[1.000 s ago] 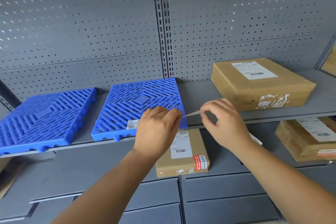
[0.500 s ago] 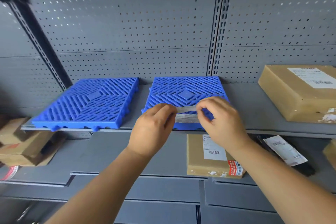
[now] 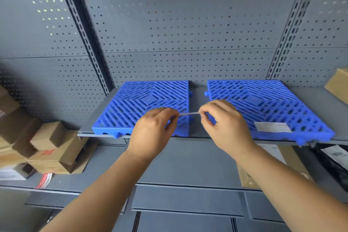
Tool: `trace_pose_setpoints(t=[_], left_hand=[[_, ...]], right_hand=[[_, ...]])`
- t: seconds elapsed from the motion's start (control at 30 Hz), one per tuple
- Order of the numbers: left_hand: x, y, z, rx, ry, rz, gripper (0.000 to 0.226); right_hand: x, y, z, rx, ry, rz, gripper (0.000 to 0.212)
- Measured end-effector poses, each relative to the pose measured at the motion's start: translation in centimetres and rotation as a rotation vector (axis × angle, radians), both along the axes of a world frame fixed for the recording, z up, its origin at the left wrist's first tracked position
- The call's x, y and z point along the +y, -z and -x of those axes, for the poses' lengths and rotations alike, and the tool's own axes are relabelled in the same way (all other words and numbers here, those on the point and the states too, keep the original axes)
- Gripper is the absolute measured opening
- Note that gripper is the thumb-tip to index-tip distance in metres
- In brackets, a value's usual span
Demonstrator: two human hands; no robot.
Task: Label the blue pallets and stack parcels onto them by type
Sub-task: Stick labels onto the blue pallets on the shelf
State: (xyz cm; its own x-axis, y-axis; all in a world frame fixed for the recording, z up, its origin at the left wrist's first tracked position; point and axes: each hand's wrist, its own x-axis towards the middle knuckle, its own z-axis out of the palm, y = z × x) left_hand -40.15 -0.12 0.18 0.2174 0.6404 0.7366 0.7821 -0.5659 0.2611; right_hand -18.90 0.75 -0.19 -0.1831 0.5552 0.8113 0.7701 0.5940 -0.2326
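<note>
Our left hand (image 3: 152, 132) and right hand (image 3: 226, 126) pinch the ends of a thin white label strip (image 3: 189, 113), held over the left blue slatted plastic pallet (image 3: 131, 103).

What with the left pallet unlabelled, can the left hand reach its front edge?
Likely yes: the left hand, pinching the label strip with the right hand, hovers unobstructed at the left pallet's corner.
</note>
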Motion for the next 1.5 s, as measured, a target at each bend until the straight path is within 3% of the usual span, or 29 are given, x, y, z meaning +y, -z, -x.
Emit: trace_pose_setpoints(t=[0.27,0.57,1.5], left_hand=[[1.1,0.8,8.4,0.022,-0.021,0.006,0.011],[2.1,2.4,13.9,0.137,-0.033,0.066,0.012],[2.2,3.7,15.4,0.001,-0.002,0.174,0.008]], right_hand=[[0.8,1.2,8.2,-0.025,-0.038,0.065,0.017],[1.7,2.8,12.2,-0.189,-0.072,0.118,0.017],[1.4,4.6,13.0,-0.171,-0.02,0.129,0.008]])
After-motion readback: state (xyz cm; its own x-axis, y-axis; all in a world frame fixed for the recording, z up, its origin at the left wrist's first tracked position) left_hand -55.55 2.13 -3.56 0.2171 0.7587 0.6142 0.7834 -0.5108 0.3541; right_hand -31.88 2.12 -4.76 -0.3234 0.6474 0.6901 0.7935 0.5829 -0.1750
